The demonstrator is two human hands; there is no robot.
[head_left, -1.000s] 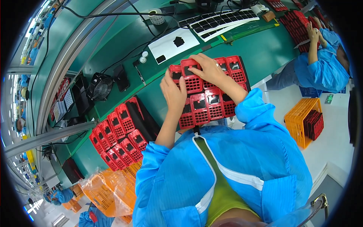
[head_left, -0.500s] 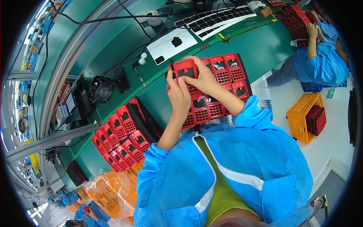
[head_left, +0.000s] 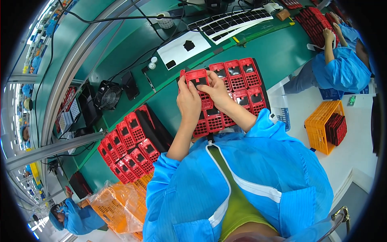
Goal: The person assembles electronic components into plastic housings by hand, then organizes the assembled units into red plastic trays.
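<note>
Between my two hands is a red plastic phone housing point(head_left: 196, 74) with a dark window area and a grid of key holes. My left hand point(head_left: 188, 100) grips its left side. My right hand point(head_left: 217, 92) wraps the right side, its thumb pressed on the dark window area. It is held above a black tray of similar red housings point(head_left: 234, 69), which lie in rows in front of my body. My hands cover part of these rows. To the left, more red housings point(head_left: 131, 135) rest in rows on black trays at the bench edge.
On the green bench point(head_left: 258, 52) lie a white sheet with black cutouts point(head_left: 181, 54), sheets of black stickers point(head_left: 238, 24), a label roll point(head_left: 164, 20) and a fan point(head_left: 108, 95). Cables hang over it. Orange crates point(head_left: 318, 125) stand right and lower left. A co-worker point(head_left: 342, 68) handles red parts at far right.
My right fingers have drawn down from the housing's top edge to its right side, with the thumb still on the window area. At lower left, another person has moved into clearer view.
</note>
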